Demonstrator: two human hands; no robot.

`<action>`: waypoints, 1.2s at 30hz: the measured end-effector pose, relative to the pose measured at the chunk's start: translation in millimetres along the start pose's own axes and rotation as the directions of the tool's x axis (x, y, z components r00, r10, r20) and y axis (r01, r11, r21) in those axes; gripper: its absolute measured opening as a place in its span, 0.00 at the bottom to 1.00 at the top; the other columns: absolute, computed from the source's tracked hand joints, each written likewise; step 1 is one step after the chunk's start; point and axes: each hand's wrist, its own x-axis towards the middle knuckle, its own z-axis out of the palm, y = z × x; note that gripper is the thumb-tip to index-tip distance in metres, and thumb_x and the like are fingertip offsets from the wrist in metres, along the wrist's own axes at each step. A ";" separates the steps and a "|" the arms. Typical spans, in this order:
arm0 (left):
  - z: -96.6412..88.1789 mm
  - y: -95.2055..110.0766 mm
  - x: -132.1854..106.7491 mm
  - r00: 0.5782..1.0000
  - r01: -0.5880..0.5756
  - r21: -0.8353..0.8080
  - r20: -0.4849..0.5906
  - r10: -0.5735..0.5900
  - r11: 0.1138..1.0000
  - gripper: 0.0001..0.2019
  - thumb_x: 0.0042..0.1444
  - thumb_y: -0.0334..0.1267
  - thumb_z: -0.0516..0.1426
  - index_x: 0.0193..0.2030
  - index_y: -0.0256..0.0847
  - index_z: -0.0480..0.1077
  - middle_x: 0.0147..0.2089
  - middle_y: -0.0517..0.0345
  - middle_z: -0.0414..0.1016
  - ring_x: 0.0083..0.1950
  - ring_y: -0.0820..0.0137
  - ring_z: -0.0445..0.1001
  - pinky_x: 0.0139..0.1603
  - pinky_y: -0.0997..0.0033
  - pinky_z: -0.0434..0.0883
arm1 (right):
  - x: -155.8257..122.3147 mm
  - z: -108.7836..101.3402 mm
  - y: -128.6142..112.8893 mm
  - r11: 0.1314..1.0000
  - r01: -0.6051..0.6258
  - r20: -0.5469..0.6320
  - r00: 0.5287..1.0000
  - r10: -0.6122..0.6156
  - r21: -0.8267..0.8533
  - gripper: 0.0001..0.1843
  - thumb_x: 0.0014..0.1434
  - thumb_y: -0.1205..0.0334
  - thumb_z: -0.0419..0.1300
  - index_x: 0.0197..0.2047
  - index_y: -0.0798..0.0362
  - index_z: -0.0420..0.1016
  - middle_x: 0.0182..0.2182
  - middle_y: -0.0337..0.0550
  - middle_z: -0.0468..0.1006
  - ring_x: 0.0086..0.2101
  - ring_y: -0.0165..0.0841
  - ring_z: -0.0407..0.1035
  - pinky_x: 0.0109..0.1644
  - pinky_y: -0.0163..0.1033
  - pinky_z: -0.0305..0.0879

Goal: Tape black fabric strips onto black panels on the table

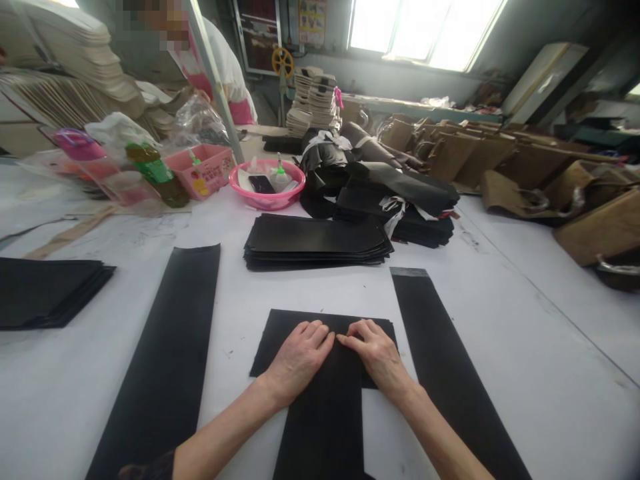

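Near the front of the white table, a black strip lies lengthwise across a wider black panel. My left hand has its fingers curled and its thumb and fingertip pinched on the strip's far end. Close beside it, my right hand pinches at the same end, its thumb and index finger almost meeting my left fingertips. The strip's edge is partly hidden under both hands. One long black strip lies to the left of my arms, and another strip to the right.
Stacked black panels lie ahead, with another stack at far left. A pink basin holds a phone and a green-tipped bottle. Brown bags crowd the right back. A person is beyond a metal pole.
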 end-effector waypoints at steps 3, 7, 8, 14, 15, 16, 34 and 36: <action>-3.1 2.9 2.5 0.998 -0.051 0.052 0.029 0.049 0.997 0.15 0.63 0.26 0.48 0.56 0.33 0.64 0.52 0.48 0.69 0.56 0.58 0.66 0.54 0.59 0.67 | -0.1 1.0 -0.4 1.000 0.000 0.001 1.000 0.000 -0.007 0.15 0.65 0.66 0.53 0.52 0.42 0.71 0.42 0.41 0.69 0.43 0.33 0.63 0.47 0.40 0.64; -5.6 5.8 5.0 0.995 -0.093 0.102 0.047 0.089 0.990 0.13 0.63 0.26 0.48 0.52 0.33 0.66 0.52 0.47 0.69 0.56 0.57 0.66 0.53 0.58 0.67 | 0.7 -3.4 -1.6 1.000 0.015 0.009 1.000 -0.014 -0.024 0.16 0.64 0.67 0.54 0.53 0.42 0.71 0.42 0.41 0.70 0.44 0.33 0.64 0.49 0.40 0.65; -5.8 6.0 5.3 0.995 -0.095 0.108 0.051 0.090 0.990 0.13 0.62 0.26 0.49 0.52 0.33 0.66 0.53 0.47 0.70 0.56 0.57 0.67 0.53 0.58 0.67 | 0.6 -5.5 -1.8 0.999 0.023 0.018 1.000 -0.023 -0.027 0.16 0.64 0.67 0.55 0.53 0.42 0.71 0.42 0.41 0.70 0.43 0.33 0.64 0.49 0.40 0.65; -4.3 5.7 5.4 0.996 -0.075 0.094 0.056 0.070 0.993 0.15 0.61 0.26 0.51 0.54 0.33 0.65 0.52 0.47 0.70 0.56 0.57 0.67 0.54 0.59 0.67 | -3.2 -12.5 -0.3 0.998 0.027 -0.002 1.000 -0.028 -0.052 0.14 0.64 0.66 0.56 0.51 0.45 0.72 0.40 0.41 0.72 0.42 0.33 0.65 0.46 0.39 0.67; -3.7 5.8 5.1 0.997 -0.070 0.091 0.052 0.066 0.993 0.15 0.61 0.26 0.51 0.54 0.32 0.65 0.51 0.47 0.70 0.56 0.57 0.67 0.54 0.59 0.68 | -3.7 -12.2 -0.4 0.998 0.023 -0.010 1.000 -0.024 -0.054 0.14 0.63 0.66 0.56 0.51 0.45 0.72 0.40 0.41 0.73 0.43 0.33 0.65 0.46 0.39 0.68; -3.3 6.1 4.7 0.997 -0.062 0.089 0.047 0.058 0.994 0.15 0.61 0.26 0.51 0.55 0.32 0.65 0.50 0.48 0.70 0.56 0.57 0.67 0.54 0.59 0.68 | -4.0 -11.9 -0.8 0.998 0.021 -0.010 1.000 -0.021 -0.057 0.14 0.63 0.66 0.56 0.51 0.45 0.72 0.40 0.41 0.73 0.43 0.33 0.65 0.46 0.39 0.68; -10.1 10.3 8.8 0.991 -0.103 0.108 0.091 0.094 0.989 0.19 0.61 0.26 0.50 0.59 0.34 0.61 0.50 0.47 0.70 0.55 0.56 0.67 0.49 0.59 0.69 | -10.1 -16.4 7.9 0.996 -0.091 0.014 0.996 0.091 -0.023 0.11 0.62 0.65 0.59 0.47 0.43 0.73 0.38 0.38 0.72 0.40 0.33 0.65 0.39 0.35 0.66; -8.8 10.0 8.2 0.992 -0.101 0.107 0.085 0.093 0.989 0.19 0.61 0.26 0.50 0.59 0.34 0.61 0.50 0.47 0.70 0.56 0.55 0.67 0.49 0.59 0.69 | -11.3 -16.8 9.6 0.997 -0.064 0.014 0.998 0.064 -0.044 0.11 0.63 0.65 0.58 0.48 0.42 0.73 0.37 0.38 0.72 0.39 0.32 0.65 0.38 0.35 0.65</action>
